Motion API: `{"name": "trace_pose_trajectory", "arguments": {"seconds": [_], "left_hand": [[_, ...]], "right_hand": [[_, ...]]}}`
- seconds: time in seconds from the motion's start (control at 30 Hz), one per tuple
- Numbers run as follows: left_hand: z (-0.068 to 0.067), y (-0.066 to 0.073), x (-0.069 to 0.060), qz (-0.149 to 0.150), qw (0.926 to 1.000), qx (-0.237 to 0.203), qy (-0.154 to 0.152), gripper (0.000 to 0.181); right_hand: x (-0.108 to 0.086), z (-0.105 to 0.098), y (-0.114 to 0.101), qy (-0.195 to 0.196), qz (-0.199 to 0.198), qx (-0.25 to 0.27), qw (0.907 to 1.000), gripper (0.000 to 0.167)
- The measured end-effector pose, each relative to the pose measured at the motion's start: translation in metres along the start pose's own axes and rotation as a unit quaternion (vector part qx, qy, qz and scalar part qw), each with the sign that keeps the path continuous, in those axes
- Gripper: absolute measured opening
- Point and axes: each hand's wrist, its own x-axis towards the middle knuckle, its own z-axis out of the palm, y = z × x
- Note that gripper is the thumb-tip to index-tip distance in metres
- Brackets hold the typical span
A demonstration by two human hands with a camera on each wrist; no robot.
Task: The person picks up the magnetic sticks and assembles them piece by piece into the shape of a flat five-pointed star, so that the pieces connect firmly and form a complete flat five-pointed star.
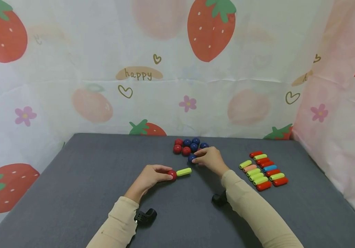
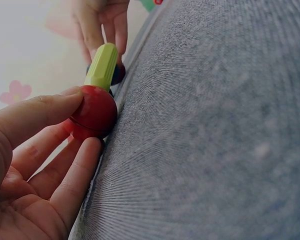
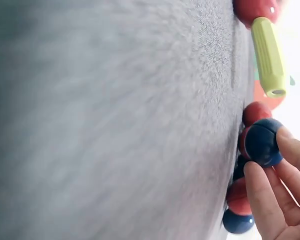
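Observation:
My left hand [image 1: 153, 176] pinches a red ball [image 2: 96, 111] between thumb and fingers, low over the grey table. A ribbed yellow-green rod [image 1: 184, 172] sticks out of that ball, its free end pointing right. Farther back, my right hand [image 1: 210, 159] pinches a dark blue ball [image 3: 262, 142] with thumb and fingertips. This ball is just in front of a cluster of red and blue balls, which the right hand partly covers. In the right wrist view the rod's free end shows a hole and stands apart from the blue ball.
The clustered balls, among them a red ball [image 1: 177, 149] and a blue ball [image 1: 195, 141], lie near the table's back edge. To the right, short red, yellow-green, orange and blue rods [image 1: 269, 168] lie in two rows. A printed cloth [image 1: 171, 86] hangs behind the table [image 1: 103, 162].

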Motion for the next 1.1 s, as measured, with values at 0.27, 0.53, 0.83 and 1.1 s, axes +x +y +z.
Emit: {"name": "trace_pose_trajectory", "arguments": {"seconds": [0.27, 0.53, 0.83, 1.1], "left_hand": [[-0.001, 0.001, -0.001, -0.004, 1.0000, -0.001, 0.001, 0.031], [-0.001, -0.001, 0.001, -0.006, 1.0000, 0.005, 0.002, 0.032], [0.001, 0.000, 0.001, -0.012, 0.9999, 0.004, 0.005, 0.032], [0.001, 0.002, 0.000, 0.001, 0.9999, 0.015, -0.006, 0.030]], "right_hand": [[-0.019, -0.012, 0.009, -0.005, 0.011, 0.015, 0.9998, 0.030], [-0.029, -0.013, 0.011, -0.025, 0.020, 0.021, 0.9993, 0.028], [-0.034, -0.011, 0.011, -0.045, 0.001, 0.038, 0.9983, 0.027], [-0.031, -0.012, 0.011, -0.059, 0.025, 0.045, 0.9970, 0.028]]}}
